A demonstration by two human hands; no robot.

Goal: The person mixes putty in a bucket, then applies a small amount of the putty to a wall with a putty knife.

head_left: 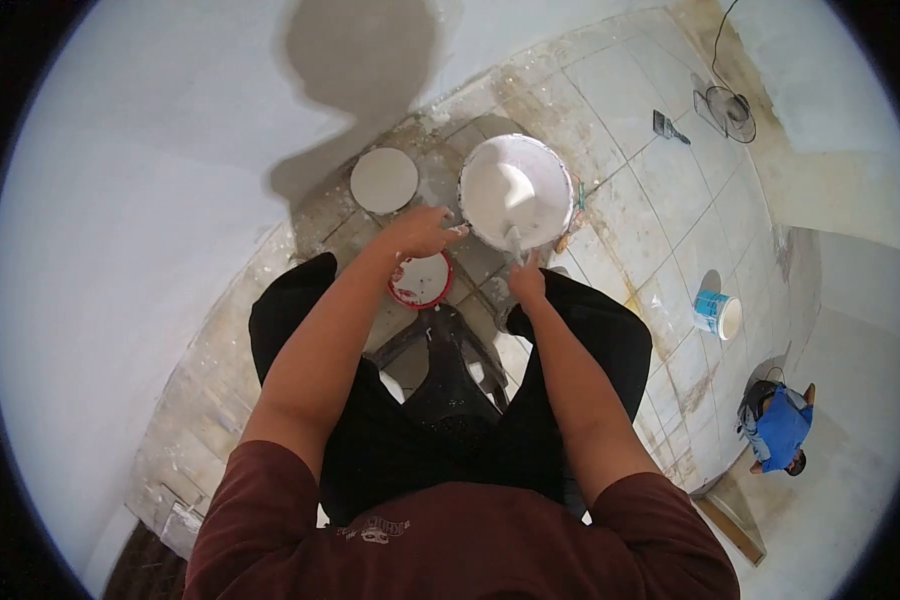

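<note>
A large white bucket (560,200) with pale paste inside stands on the tiled floor. My right hand (527,281) is closed round the handle of a whitish tool (514,240), whose far end reaches into the bucket at its near side. At the bucket's left rim is my left hand (425,232), thumb and fingers apart, with whitish smears on the fingertips. Below this hand sits a small red-rimmed container (422,281) with white material in it. A round whitish lid or tub (384,181) lies left of the bucket.
A dark stool (450,385) is between my knees. Farther right are a wide brush (670,127), a fan (730,114) and a blue-and-white bucket (711,314). Another person in a blue shirt (782,428) is at the far right. A wall (170,200) runs along the left.
</note>
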